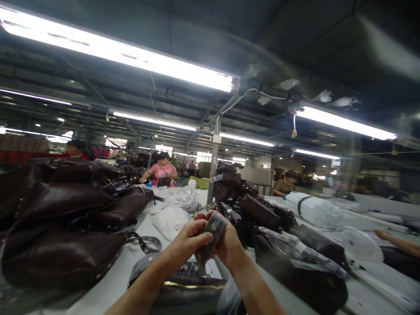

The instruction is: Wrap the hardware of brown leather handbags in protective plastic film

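Note:
My left hand (188,240) and my right hand (229,245) meet in front of me, both closed on a dark leather strap (211,234) with a round metal snap on its upper end. The strap runs down between my palms toward a dark handbag with a gold trim (187,291) lying on the table right below my wrists. My left thumb presses the strap's side; my right fingers wrap behind it.
A heap of dark brown handbags (62,218) fills the left of the grey table (108,284). More bags (259,210), plastic wrapping (183,199) and a bundle of white sheets (311,210) lie beyond. A steel post (214,166) stands behind. Other people (161,170) work farther off; someone's arm (398,243) lies at right.

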`<action>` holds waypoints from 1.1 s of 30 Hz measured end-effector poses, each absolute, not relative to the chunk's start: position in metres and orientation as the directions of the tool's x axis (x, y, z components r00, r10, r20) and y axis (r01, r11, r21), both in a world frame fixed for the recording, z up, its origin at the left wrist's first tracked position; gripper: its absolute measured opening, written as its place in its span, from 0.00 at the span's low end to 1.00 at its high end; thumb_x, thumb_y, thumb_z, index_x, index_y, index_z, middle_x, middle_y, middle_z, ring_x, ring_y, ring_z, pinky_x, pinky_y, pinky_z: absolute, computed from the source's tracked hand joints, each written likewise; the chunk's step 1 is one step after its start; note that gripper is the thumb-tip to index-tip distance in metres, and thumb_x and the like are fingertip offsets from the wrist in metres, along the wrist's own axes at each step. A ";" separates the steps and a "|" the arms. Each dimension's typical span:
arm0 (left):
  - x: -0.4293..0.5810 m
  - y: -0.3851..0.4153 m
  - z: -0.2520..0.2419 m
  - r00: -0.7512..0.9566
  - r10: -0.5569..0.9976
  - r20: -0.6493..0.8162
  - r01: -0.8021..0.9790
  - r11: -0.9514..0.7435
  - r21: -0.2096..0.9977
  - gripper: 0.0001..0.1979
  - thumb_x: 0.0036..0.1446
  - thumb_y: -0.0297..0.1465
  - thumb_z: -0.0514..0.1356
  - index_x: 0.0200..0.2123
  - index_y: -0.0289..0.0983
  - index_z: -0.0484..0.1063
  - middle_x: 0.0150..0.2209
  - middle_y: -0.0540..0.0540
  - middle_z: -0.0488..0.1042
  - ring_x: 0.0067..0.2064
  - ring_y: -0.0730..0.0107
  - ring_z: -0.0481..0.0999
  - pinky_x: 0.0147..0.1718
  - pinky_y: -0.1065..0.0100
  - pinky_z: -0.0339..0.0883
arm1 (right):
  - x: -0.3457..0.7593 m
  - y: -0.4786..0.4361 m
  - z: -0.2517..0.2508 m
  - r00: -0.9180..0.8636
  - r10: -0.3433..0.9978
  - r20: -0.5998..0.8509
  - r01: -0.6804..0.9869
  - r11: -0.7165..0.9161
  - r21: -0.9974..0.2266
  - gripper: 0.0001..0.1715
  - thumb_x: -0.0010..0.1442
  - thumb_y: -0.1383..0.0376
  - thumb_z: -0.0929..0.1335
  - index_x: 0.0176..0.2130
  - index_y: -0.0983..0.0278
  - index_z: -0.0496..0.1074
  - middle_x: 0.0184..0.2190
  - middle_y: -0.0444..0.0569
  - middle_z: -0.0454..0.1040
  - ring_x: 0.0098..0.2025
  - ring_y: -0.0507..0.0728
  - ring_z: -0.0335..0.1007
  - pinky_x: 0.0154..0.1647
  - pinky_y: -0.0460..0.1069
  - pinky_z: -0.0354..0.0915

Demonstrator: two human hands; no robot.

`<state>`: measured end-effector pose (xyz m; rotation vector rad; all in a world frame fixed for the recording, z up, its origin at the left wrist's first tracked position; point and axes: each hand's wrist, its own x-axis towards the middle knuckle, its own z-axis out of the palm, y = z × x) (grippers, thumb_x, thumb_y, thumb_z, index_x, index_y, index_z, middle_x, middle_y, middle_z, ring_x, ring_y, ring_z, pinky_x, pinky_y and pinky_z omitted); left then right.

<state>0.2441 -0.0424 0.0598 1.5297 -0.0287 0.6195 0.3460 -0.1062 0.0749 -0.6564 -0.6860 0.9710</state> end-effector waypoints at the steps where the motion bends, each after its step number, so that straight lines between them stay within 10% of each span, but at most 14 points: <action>1: 0.246 -0.041 0.059 0.840 0.349 0.415 -0.404 -0.109 0.908 0.24 0.43 0.46 0.67 0.34 0.34 0.66 0.22 0.50 0.73 0.21 0.73 0.71 0.22 0.73 0.67 | 0.347 -0.103 0.073 0.373 0.909 0.189 -0.551 0.380 -0.743 0.07 0.45 0.64 0.68 0.29 0.63 0.69 0.32 0.50 0.80 0.35 0.59 0.77 0.36 0.52 0.72; 4: 0.250 -0.035 0.059 0.810 0.374 0.452 -0.415 -0.181 0.892 0.20 0.45 0.45 0.66 0.30 0.35 0.64 0.20 0.52 0.70 0.18 0.75 0.69 0.19 0.74 0.64 | 0.355 -0.096 0.068 0.409 0.879 0.243 -0.424 0.419 -0.803 0.07 0.48 0.62 0.67 0.31 0.62 0.70 0.34 0.50 0.80 0.40 0.61 0.77 0.43 0.56 0.71; 6: 0.250 -0.033 0.062 0.811 0.424 0.404 -0.363 -0.178 0.915 0.18 0.45 0.43 0.65 0.29 0.36 0.63 0.19 0.52 0.71 0.18 0.75 0.69 0.18 0.73 0.64 | 0.365 -0.096 0.067 0.482 0.744 0.463 0.014 0.522 -0.853 0.11 0.49 0.64 0.68 0.36 0.62 0.71 0.38 0.51 0.80 0.45 0.63 0.75 0.47 0.59 0.69; 9: 0.247 -0.033 0.072 0.842 0.456 0.288 -0.225 -0.187 0.956 0.16 0.46 0.41 0.64 0.29 0.35 0.64 0.18 0.51 0.71 0.17 0.73 0.69 0.17 0.73 0.63 | 0.378 -0.102 0.073 0.155 0.498 0.853 0.773 0.477 -0.419 0.18 0.53 0.70 0.66 0.45 0.61 0.72 0.48 0.53 0.76 0.54 0.62 0.69 0.59 0.62 0.60; 12: 0.243 -0.034 0.083 0.870 0.405 0.281 -0.211 -0.209 0.955 0.16 0.46 0.41 0.64 0.28 0.35 0.65 0.17 0.50 0.71 0.17 0.74 0.69 0.17 0.74 0.62 | 0.383 -0.110 0.085 -0.256 0.458 0.851 0.921 0.384 0.071 0.17 0.58 0.73 0.61 0.44 0.62 0.73 0.45 0.53 0.77 0.51 0.59 0.70 0.61 0.60 0.58; 15: 0.240 -0.031 0.091 0.882 0.309 0.357 -0.326 -0.150 0.934 0.19 0.47 0.42 0.65 0.33 0.35 0.64 0.20 0.49 0.73 0.19 0.74 0.71 0.19 0.74 0.64 | 0.380 -0.114 0.093 -0.147 0.496 0.856 0.955 0.298 -0.009 0.13 0.57 0.71 0.62 0.40 0.63 0.72 0.36 0.52 0.77 0.40 0.58 0.73 0.45 0.52 0.68; 20: 0.238 -0.020 0.086 0.891 0.147 0.430 -0.416 -0.118 0.902 0.20 0.47 0.41 0.67 0.35 0.35 0.63 0.23 0.49 0.74 0.21 0.73 0.73 0.21 0.74 0.67 | 0.366 -0.111 0.090 0.251 0.570 0.783 0.755 0.392 -0.527 0.10 0.50 0.68 0.64 0.34 0.63 0.72 0.26 0.43 0.75 0.29 0.53 0.68 0.31 0.46 0.63; 23: 0.240 -0.017 0.079 0.883 0.128 0.452 -0.429 -0.174 0.887 0.19 0.49 0.41 0.65 0.36 0.35 0.63 0.23 0.49 0.74 0.21 0.73 0.73 0.20 0.75 0.66 | 0.353 -0.099 0.085 0.473 0.604 0.642 0.346 0.543 -0.766 0.08 0.46 0.66 0.65 0.30 0.62 0.71 0.25 0.43 0.75 0.28 0.54 0.69 0.30 0.47 0.63; 27: 0.240 -0.017 0.078 0.847 0.192 0.496 -0.443 -0.259 0.858 0.17 0.52 0.44 0.62 0.31 0.37 0.62 0.18 0.53 0.69 0.17 0.75 0.69 0.17 0.75 0.62 | 0.343 -0.088 0.085 0.517 0.768 0.379 -0.262 0.563 -0.784 0.08 0.43 0.63 0.68 0.28 0.61 0.69 0.23 0.45 0.75 0.27 0.57 0.72 0.26 0.49 0.66; 33: 0.234 -0.011 0.084 0.899 0.132 0.418 -0.364 -0.307 0.879 0.18 0.55 0.45 0.60 0.28 0.36 0.62 0.17 0.52 0.68 0.15 0.78 0.64 0.14 0.77 0.56 | 0.348 -0.094 0.091 0.379 0.824 0.421 -0.260 0.531 -0.806 0.09 0.43 0.67 0.73 0.29 0.63 0.72 0.27 0.47 0.78 0.32 0.57 0.75 0.31 0.49 0.69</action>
